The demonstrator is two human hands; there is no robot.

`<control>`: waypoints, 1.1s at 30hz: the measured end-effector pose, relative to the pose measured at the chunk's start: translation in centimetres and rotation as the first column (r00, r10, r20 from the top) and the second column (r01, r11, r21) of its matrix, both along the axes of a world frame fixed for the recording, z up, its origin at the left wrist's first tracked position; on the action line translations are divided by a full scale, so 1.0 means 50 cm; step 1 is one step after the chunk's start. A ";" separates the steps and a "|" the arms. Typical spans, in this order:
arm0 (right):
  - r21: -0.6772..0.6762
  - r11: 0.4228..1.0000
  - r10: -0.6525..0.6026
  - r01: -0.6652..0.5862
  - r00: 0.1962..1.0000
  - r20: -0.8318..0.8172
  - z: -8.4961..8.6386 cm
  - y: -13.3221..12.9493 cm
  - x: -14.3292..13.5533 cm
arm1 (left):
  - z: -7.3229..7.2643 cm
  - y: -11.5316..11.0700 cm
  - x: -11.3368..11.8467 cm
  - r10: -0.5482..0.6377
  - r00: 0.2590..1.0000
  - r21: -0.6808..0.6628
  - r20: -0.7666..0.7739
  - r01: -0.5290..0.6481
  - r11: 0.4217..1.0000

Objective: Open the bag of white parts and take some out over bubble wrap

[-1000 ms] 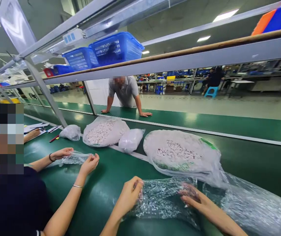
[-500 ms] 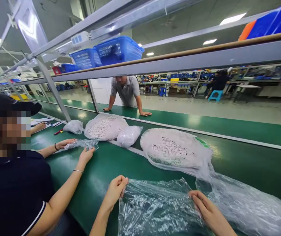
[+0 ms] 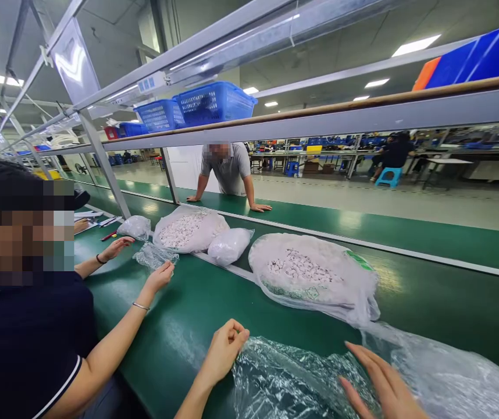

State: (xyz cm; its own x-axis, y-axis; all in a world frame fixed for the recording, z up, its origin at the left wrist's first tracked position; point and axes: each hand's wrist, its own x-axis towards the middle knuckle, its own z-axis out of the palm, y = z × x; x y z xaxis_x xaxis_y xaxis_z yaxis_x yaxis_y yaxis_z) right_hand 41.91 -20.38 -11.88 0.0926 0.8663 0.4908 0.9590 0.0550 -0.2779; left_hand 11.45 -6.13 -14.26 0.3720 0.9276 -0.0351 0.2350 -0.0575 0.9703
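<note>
My left hand (image 3: 227, 350) pinches the upper left corner of a clear plastic bag (image 3: 293, 378), which hangs crumpled above the green table. At the bag's right side my right hand (image 3: 378, 381) has its fingers spread, thumb apart from the forefinger, with nothing gripped. Past the bag lies a large translucent sack (image 3: 314, 270) with many small white pieces showing in its middle. Beside my right hand stretches a pile of clear plastic film (image 3: 454, 366), touching the sack's near end.
A co-worker's hand (image 3: 160, 276) on the left holds another clear bag (image 3: 153, 255). A second sack of white pieces (image 3: 184, 230) and a white bundle (image 3: 231, 244) lie farther back. A person (image 3: 227, 169) leans on the far bench. Blue baskets (image 3: 214, 103) stand on the overhead shelf.
My right hand has let go of the bag's right edge and opened. My left hand has moved slightly right with its corner; the bag sags. The co-worker's far hand has left their bag.
</note>
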 end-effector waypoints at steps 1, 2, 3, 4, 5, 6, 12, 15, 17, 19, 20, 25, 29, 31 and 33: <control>0.014 0.998 0.065 -0.066 0.997 0.048 0.011 0.018 -0.021 | 0.003 0.002 0.006 0.010 1.000 0.022 -0.015 -0.009 1.000; 0.027 0.990 0.133 -0.136 0.987 0.089 0.016 0.038 -0.039 | 0.008 0.003 0.010 0.018 1.000 0.034 -0.025 -0.017 0.999; 0.028 0.979 0.199 -0.204 0.972 0.124 0.015 0.058 -0.054 | 0.015 0.002 0.013 0.039 0.998 0.056 -0.040 -0.037 0.998; 0.023 0.965 0.254 -0.260 0.955 0.154 0.009 0.078 -0.064 | 0.025 0.000 0.014 0.080 0.995 0.101 -0.067 -0.073 0.992; 0.013 0.953 0.295 -0.302 0.939 0.177 0.000 0.096 -0.070 | 0.037 -0.006 0.013 0.134 0.985 0.178 -0.108 -0.114 0.977; -0.005 0.945 0.322 -0.327 0.927 0.192 -0.011 0.113 -0.074 | 0.049 -0.015 0.010 0.195 0.968 0.283 -0.159 -0.144 0.948; -0.085 0.942 0.335 -0.326 0.933 0.130 -0.066 0.159 -0.088 | 0.038 -0.115 0.009 0.258 0.861 0.778 -0.438 0.219 0.589; -0.121 0.938 0.333 -0.324 0.941 0.059 -0.072 0.159 -0.099 | -0.037 -0.145 0.025 0.294 0.853 0.858 -0.431 0.286 0.427; -0.133 0.940 0.320 -0.314 0.947 0.022 -0.073 0.158 -0.100 | -0.078 -0.146 0.028 0.314 0.844 0.861 -0.435 0.288 0.419; -0.140 0.945 0.299 -0.296 0.954 -0.001 -0.073 0.160 -0.093 | -0.097 -0.136 0.017 0.294 0.828 0.835 -0.477 0.323 0.447; -0.148 0.948 0.284 -0.282 0.959 -0.009 -0.072 0.161 -0.087 | -0.098 -0.130 0.008 0.276 0.817 0.817 -0.505 0.351 0.457; -0.231 0.952 0.194 -0.202 0.979 -0.057 -0.059 0.164 -0.050 | -0.091 -0.122 -0.028 0.235 0.810 0.800 -0.538 0.402 0.444; -0.299 0.931 0.184 -0.211 0.976 -0.117 -0.045 0.161 -0.046 | -0.071 -0.155 -0.018 0.026 0.871 0.766 -0.491 0.417 0.489; -0.324 0.920 0.186 -0.222 0.973 -0.138 -0.039 0.159 -0.052 | -0.036 -0.155 -0.020 -0.108 0.892 0.693 -0.439 0.412 0.591; -0.340 0.912 0.187 -0.229 0.970 -0.152 -0.033 0.157 -0.057 | 0.012 -0.126 -0.041 -0.134 0.919 0.620 -0.372 0.353 0.701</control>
